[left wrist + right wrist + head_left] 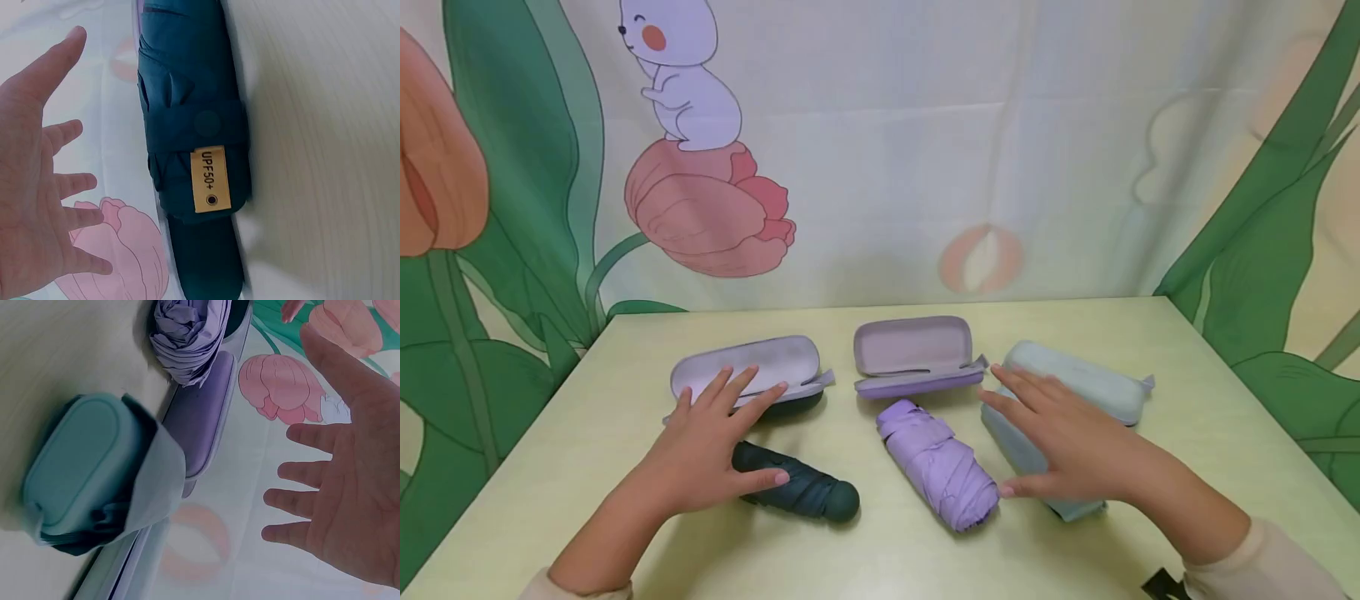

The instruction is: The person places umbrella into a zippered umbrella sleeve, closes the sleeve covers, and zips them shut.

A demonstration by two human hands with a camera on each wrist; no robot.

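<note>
My left hand [707,454] hovers with spread fingers over a folded dark green umbrella [816,490], apart from it in the left wrist view, where the umbrella [194,75] shows a gold UPF50+ tag [211,179]. Similarly spread, my right hand [1067,442] is above a folded pale blue umbrella [1017,442], partly hidden by it. A folded purple umbrella [936,467] lies between the hands, near the right thumb. Behind stand an unzipped dark green case [775,358] with lavender lining, an unzipped purple case [913,346] and a pale blue case [1075,375] with its lid down.
Everything lies on a pale yellow table [895,567]. A curtain [865,167] printed with flowers and a small animal hangs behind the far edge. By the right sleeve [1262,567] a small black piece [1163,585] shows.
</note>
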